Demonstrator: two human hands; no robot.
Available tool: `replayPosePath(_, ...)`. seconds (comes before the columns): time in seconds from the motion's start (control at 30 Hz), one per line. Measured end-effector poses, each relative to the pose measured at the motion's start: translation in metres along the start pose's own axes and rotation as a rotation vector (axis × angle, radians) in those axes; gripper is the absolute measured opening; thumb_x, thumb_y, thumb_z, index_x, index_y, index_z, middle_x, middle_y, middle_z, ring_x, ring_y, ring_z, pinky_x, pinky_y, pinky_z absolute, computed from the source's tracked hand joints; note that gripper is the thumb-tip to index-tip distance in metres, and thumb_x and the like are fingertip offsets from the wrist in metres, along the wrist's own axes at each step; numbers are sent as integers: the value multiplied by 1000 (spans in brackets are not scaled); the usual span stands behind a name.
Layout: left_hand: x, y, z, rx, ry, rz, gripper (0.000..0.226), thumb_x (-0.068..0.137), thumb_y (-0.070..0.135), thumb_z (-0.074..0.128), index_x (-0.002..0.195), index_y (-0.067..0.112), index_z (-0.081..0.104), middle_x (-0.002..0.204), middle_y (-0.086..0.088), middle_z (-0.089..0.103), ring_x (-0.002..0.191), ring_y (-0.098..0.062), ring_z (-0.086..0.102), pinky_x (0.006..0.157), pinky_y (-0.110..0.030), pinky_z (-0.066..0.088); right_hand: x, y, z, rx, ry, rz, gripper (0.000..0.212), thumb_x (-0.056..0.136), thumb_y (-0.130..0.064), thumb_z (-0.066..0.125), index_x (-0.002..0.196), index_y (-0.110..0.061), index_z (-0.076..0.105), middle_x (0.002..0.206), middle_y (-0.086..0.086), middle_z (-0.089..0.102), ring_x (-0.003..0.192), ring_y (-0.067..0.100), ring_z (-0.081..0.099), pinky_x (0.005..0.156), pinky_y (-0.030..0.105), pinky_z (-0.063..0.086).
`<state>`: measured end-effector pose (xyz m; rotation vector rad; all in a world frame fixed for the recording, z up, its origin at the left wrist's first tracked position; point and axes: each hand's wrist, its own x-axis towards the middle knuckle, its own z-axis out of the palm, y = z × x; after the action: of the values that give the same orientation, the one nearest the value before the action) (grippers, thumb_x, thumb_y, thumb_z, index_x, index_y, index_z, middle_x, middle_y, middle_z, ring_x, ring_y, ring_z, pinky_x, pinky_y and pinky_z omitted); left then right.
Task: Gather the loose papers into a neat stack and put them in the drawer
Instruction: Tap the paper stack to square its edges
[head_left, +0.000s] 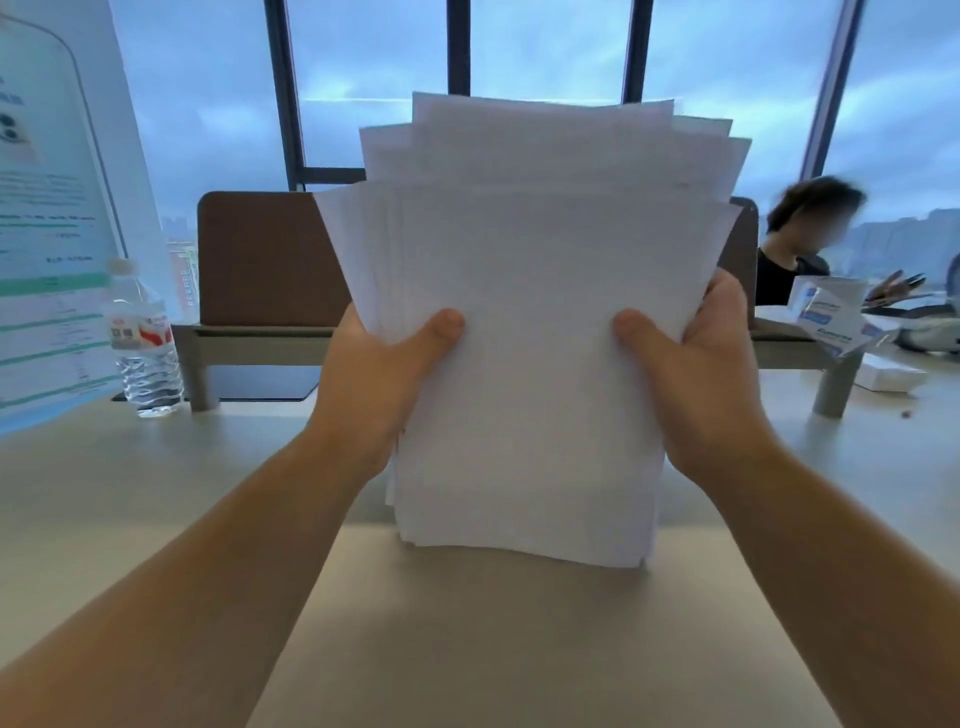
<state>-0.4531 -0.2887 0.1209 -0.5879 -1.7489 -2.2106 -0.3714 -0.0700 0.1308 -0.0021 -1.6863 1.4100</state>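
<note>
A person holds a stack of white papers (530, 322) upright over a pale desk (104, 509), its lower edge just above or touching the desktop; contact cannot be told. The left hand (374, 384) grips the stack's left edge and the right hand (701, 374) grips its right edge, each thumb pressed flat on the front sheet, the other fingers hidden behind. The sheets are uneven: upper edges fan out at staggered heights, and the bottom edges are not flush. Behind the stack stands a brown desk divider (265, 260) on a grey shelf. Left of the stack, near the divider, stands a clear water bottle (145, 343), with a printed notice board (47, 218) further left. Right of the stack, beyond the divider, another person (795, 244) sits by a white and blue box (831, 317). Large windows rise behind the stack.
</note>
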Motion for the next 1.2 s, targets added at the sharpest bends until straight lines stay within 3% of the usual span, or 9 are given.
replayPosePath(0.2, -7, -4, 6, 141, 118, -11, 45, 76, 47, 88, 112, 33, 67, 99, 13, 79, 84, -8, 78, 74, -35, 64, -4, 14, 7, -62, 4, -1, 26, 89, -23, 71, 99, -37, 52, 102, -12, 69, 93, 10, 69, 88, 49, 60)
replayPosePath(0.5, 5, 17, 7, -191, -28, -7, 81, 45, 55, 97, 116, 24, 74, 106, 1, 83, 91, -18, 80, 65, -28, 64, 9, -3, -4, 53, -30, -1, 49, 77, -33, 74, 119, -42, 48, 109, -16, 68, 98, 9, 71, 82, 46, 63)
replayPosePath(0.6, 1, 13, 11, -271, -7, -55, 63, 67, 42, 85, 124, 23, 70, 106, 0, 82, 92, -21, 81, 64, -34, 65, 2, 7, -4, -6, -47, 47, 52, 79, -34, 78, 119, -44, 46, 111, -17, 67, 95, 2, 68, 79, 37, 61)
replayPosePath(0.7, -3, 11, 15, -233, 2, -40, 75, 59, 52, 93, 126, 25, 70, 108, 0, 82, 93, -22, 81, 69, -43, 66, -1, 10, -1, -33, -44, 41, 41, 83, -30, 77, 110, -43, 50, 105, -17, 68, 89, -3, 66, 73, 28, 56)
replayPosePath(0.77, -4, 15, 19, -201, -8, -15, 73, 59, 53, 94, 123, 25, 72, 105, 3, 83, 90, -19, 81, 65, -37, 65, 0, 8, 0, -29, -48, 29, 37, 82, -32, 76, 107, -42, 51, 103, -19, 68, 90, -2, 67, 75, 32, 58)
replayPosePath(0.87, -2, 28, 25, -270, 11, -64, 21, 92, 37, 72, 105, 21, 74, 84, 8, 82, 72, -10, 79, 52, -25, 60, 6, -1, -1, 9, -54, 5, 32, 80, -36, 74, 103, -43, 53, 104, -17, 69, 95, 5, 69, 84, 45, 62)
replayPosePath(0.9, 0, 32, 25, -294, 20, -77, 17, 97, 35, 66, 99, 20, 75, 78, 9, 81, 66, -8, 77, 49, -24, 58, 8, -5, -1, 27, -57, -9, 31, 79, -37, 74, 102, -44, 54, 105, -16, 69, 97, 8, 70, 86, 47, 62)
replayPosePath(1.1, 9, 24, 17, -189, 58, -37, 39, 91, 52, 69, 123, 31, 71, 102, 5, 82, 88, -19, 81, 59, -34, 62, 6, 0, -7, 30, -77, 26, 47, 72, -42, 75, 112, -45, 51, 110, -15, 68, 100, 11, 70, 84, 46, 63)
replayPosePath(1.2, 2, 3, 17, -76, 120, -15, 45, 84, 59, 75, 118, 29, 69, 99, 7, 82, 90, -24, 80, 64, -39, 62, -1, 11, -7, -21, -88, 78, 37, 77, -36, 76, 107, -43, 54, 104, -16, 71, 94, 7, 71, 83, 47, 63)
